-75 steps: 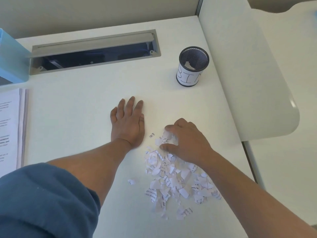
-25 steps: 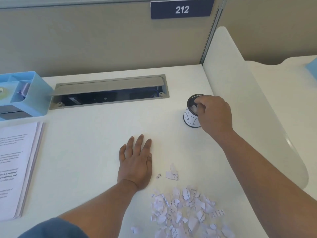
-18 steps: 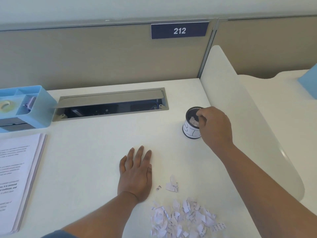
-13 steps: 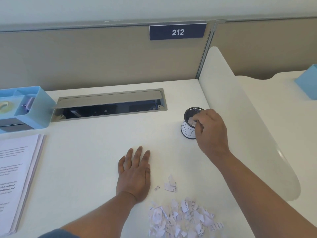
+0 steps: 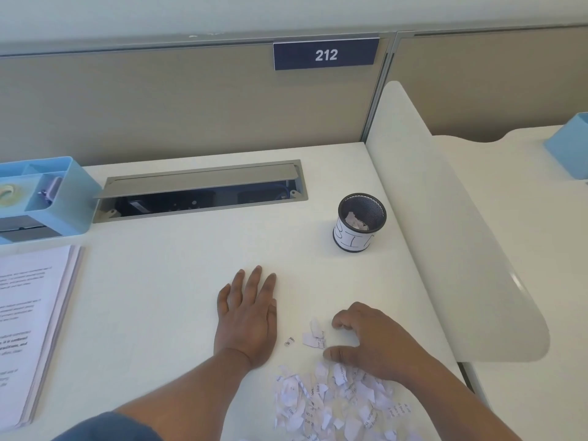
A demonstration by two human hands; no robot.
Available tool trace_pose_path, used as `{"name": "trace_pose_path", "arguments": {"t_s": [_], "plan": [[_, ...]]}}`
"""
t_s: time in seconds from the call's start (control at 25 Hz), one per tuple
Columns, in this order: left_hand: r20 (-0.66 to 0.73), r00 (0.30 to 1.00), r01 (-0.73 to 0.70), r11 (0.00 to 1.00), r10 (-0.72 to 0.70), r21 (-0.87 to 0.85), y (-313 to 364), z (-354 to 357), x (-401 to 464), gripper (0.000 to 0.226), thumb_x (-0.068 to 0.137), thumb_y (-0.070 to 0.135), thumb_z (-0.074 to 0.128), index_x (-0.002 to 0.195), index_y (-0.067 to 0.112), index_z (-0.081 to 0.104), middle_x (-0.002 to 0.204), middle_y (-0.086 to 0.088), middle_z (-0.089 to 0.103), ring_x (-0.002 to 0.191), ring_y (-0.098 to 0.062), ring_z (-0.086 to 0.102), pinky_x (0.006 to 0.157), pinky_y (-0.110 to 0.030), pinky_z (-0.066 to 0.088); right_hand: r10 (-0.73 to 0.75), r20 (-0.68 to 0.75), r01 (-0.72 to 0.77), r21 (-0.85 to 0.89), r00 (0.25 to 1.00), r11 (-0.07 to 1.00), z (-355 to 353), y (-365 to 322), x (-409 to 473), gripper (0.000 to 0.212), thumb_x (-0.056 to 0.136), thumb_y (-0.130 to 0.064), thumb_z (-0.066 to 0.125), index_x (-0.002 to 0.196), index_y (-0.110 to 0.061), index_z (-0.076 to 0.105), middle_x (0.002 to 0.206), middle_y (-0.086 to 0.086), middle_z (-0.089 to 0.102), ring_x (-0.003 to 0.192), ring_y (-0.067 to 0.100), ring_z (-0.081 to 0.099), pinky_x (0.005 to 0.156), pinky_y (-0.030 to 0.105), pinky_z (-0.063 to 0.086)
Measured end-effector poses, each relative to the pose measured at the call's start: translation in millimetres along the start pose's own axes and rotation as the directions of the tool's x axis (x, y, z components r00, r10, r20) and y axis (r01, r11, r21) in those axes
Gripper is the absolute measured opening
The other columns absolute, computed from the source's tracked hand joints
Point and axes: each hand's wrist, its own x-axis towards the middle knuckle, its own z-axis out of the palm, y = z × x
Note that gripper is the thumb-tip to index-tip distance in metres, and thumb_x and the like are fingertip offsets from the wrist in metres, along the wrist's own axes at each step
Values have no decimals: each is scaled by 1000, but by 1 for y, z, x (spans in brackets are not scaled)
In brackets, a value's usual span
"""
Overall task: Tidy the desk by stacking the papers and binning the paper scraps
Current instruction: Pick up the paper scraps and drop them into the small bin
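White paper scraps (image 5: 334, 399) near edge | right hand (image 5: 372, 340) above them, fingers curled, holding nothing | left hand (image 5: 246, 316) flat, fingers together | bin (image 5: 359, 222) far right

Scraps pile (image 5: 337, 405), paper stack (image 5: 28, 329) cropped; print illegible.

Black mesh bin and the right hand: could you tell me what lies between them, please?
Only bare white desk lies between black mesh bin and right hand in the head view.

Two hands are on the desk, the left hand (image 5: 246, 323) and the right hand (image 5: 370, 340); one mesh bin (image 5: 359, 222) stands far right; one paper stack (image 5: 30, 329) lies left. Two blue organisers show, one far left (image 5: 68, 198), one far right (image 5: 569, 146); the scraps (image 5: 331, 402) are too many to count.
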Motion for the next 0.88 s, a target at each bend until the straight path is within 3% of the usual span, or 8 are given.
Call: {"name": "trace_pose_path", "arguments": {"t_s": [0.16, 0.24, 0.4, 0.6, 0.88], "plan": [[-1, 1000, -1, 1000, 1, 1, 0, 0, 1, 60, 104, 42, 9, 163, 37, 13, 174, 7, 0, 159, -25, -8, 125, -42, -9, -11, 145, 10, 12, 989, 1000, 1, -3, -15, 91, 62, -74, 79, 141, -45, 44, 120, -28, 37, 116, 2, 41, 92, 31, 48], [-6, 1000, -4, 1000, 4, 4, 0, 0, 1, 62, 101, 43, 7, 163, 37, 14, 174, 6, 2, 159, -26, -6, 125, -42, -8, -37, 165, 48, -62, 986, 997, 5, -7, -23, 95, 62, -64, 83, 144, -48, 37, 122, -25, 32, 118, 5, 37, 92, 33, 49], [-11, 1000, -4, 1000, 4, -14, 1, 0, 1, 61, 101, 43, 8, 161, 37, 18, 173, 6, 5, 159, -25, -4, 125, -43, -6, -64, 83, 72, -92, 994, 993, 21, -15, -29, 67, 82, -31, 77, 137, -44, 42, 123, -19, 32, 113, 10, 39, 84, 29, 50], [-10, 1000, -7, 1000, 6, -24, 1, 0, 1, 60, 102, 42, 10, 161, 37, 18, 173, 5, 5, 159, -25, -5, 124, -41, -9, -81, -46, 82, 23, 996, 996, 30, -11, -27, 22, 99, -17, 63, 117, -30, 64, 113, -16, 46, 99, 10, 50, 82, 25, 45], [-22, 1000, -8, 1000, 8, -22, -1, 2, 1, 57, 104, 41, 12, 160, 36, 18, 173, 4, 8, 159, -25, -2, 123, -41, -9, -91, -207, 104, 52, 974, 993, 38, -9, -22, 16, 95, -8, 58, 86, -17, 68, 89, -5, 63, 76, 19, 59, 72, 38, 53]]}}
